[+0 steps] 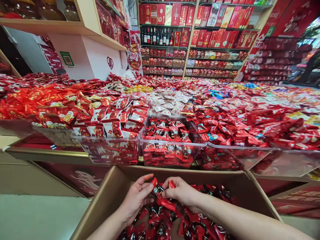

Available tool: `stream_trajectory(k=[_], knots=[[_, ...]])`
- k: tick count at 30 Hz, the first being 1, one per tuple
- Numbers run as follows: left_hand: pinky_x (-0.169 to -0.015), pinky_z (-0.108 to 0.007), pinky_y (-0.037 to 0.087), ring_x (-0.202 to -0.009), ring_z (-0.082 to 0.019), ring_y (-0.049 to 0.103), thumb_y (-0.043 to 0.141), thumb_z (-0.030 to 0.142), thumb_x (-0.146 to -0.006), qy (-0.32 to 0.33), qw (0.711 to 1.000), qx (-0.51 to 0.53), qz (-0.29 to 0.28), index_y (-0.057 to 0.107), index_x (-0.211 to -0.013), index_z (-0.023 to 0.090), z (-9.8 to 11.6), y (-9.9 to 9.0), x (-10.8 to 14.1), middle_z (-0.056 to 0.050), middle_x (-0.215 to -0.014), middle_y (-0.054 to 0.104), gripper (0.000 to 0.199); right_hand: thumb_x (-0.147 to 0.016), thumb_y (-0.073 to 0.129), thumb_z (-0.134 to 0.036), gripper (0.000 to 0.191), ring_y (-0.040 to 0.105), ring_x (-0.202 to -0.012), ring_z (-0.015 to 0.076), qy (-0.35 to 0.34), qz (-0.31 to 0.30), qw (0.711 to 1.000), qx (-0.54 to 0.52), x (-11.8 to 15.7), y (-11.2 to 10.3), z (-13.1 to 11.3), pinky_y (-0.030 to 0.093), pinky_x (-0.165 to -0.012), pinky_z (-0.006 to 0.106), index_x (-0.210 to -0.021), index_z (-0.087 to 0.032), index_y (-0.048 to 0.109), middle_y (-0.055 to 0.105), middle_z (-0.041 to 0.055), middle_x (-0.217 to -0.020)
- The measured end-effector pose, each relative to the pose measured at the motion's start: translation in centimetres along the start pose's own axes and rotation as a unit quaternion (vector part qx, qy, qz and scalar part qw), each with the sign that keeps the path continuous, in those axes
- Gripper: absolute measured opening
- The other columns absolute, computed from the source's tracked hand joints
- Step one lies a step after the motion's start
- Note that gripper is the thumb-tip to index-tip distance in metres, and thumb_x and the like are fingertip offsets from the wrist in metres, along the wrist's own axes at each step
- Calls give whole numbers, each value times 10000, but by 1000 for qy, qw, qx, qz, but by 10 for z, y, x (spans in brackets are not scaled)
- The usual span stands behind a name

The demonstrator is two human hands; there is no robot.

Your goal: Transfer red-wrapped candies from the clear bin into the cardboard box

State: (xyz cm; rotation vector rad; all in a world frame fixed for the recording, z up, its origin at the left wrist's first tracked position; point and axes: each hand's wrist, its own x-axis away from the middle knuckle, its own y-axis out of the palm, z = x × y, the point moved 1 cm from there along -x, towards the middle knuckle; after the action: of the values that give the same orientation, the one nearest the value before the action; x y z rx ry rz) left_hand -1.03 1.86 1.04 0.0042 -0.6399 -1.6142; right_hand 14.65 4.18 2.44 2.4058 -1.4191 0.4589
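A: Shop display bench (50,154), clear bins heaped with red sweets. Item in hand?

B: Red-and-black candy packets (160,195), gathered over the cardboard box (107,196). Left hand (136,198) and right hand (181,192): fingers clamped on the bunch.

A: Step?

B: Likely scooping; next needs a firm lift to the half-filled bin (172,146). Top packet's long axis tilts up-left.

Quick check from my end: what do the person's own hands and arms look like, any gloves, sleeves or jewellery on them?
Both arms are bare up to the frame edge: no sleeves, gloves, watch or bracelets show. The left hand has an orange-painted thumbnail; no rings are visible on it. The right hand also shows no rings, and its nails cannot be made out.
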Motion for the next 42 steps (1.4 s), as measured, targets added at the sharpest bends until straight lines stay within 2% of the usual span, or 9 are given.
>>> stream_trajectory(k=[6, 12, 18, 23, 26, 28, 32, 37, 42], knots=[[-518, -198, 410, -600, -79, 547, 602, 239, -674, -2, 1000, 2, -7, 500, -988, 211, -3, 2, 2, 21, -778, 614, 331, -586, 534, -188, 108, 341, -451, 55, -48, 54, 991, 112, -3, -3, 3, 276, -443, 177, -678, -141, 501, 445, -55, -502], [-549, -208, 416, -604, -89, 550, 656, 203, -612, -18, 1000, -8, -13, 535, -732, 179, -10, -1, 2, 43, -666, 589, 173, -671, 480, -216, 86, 459, -595, 107, -203, 54, 905, 369, 5, 0, 0, 342, -564, 203, -704, -169, 544, 562, -4, -651], [-745, -309, 420, -766, -128, 564, 589, 214, -686, -35, 995, 63, -63, 536, -814, 186, -14, 3, 6, -6, -812, 595, 141, -669, 474, -203, 66, 489, -649, 139, -207, 47, 866, 453, 9, 6, 6, 353, -592, 220, -700, -177, 526, 561, 24, -715], [-672, -279, 419, -783, -146, 571, 542, 6, -601, -26, 997, 31, -59, 507, -886, 197, -14, 0, 4, -18, -887, 580, 345, -589, 594, -196, 182, 508, -736, 148, -185, -37, 920, 344, 10, 10, 9, 366, -646, 204, -757, -186, 525, 580, 12, -793], [-579, -210, 394, -654, -97, 578, 392, -95, -459, -20, 997, -32, -70, 494, -893, 195, -13, -2, 3, 13, -796, 602, 532, -647, 571, -283, 176, 491, -673, 131, -153, -18, 944, 292, 8, 6, 9, 366, -591, 204, -746, -174, 475, 568, 5, -728], [-487, -198, 367, -508, -86, 564, 375, -69, -462, -36, 994, -54, -90, 493, -867, 177, -14, 1, 5, 23, -660, 606, 488, -731, 469, -327, 157, 472, -640, 124, -148, 13, 945, 291, 5, 3, 8, 360, -573, 216, -739, -170, 459, 546, 6, -685], [-444, -223, 383, -433, -100, 552, 482, 164, -695, -60, 986, -81, -136, 474, -894, 166, -18, 8, 9, -5, -617, 628, 200, -752, 423, -316, 159, 471, -600, 117, -111, 24, 965, 236, 1, 2, 11, 378, -547, 235, -786, -163, 449, 505, 4, -679], [-440, -192, 373, -409, -74, 535, 611, 241, -644, -10, 988, -127, -89, 490, -745, 160, -20, 4, 4, 48, -516, 601, 177, -733, 435, -317, 172, 431, -419, 89, 17, 13, 999, 44, -2, 4, 18, 373, -397, 226, -820, -175, 395, 438, -50, -556], [-487, -209, 392, -435, -77, 535, 623, 234, -636, 41, 987, -139, -63, 512, -756, 158, -7, 5, 3, 58, -516, 602, 181, -673, 543, -366, 236, 350, -396, 40, -1, 45, 996, -81, -6, -4, 12, 355, -415, 189, -672, -151, 447, 406, -66, -486]])
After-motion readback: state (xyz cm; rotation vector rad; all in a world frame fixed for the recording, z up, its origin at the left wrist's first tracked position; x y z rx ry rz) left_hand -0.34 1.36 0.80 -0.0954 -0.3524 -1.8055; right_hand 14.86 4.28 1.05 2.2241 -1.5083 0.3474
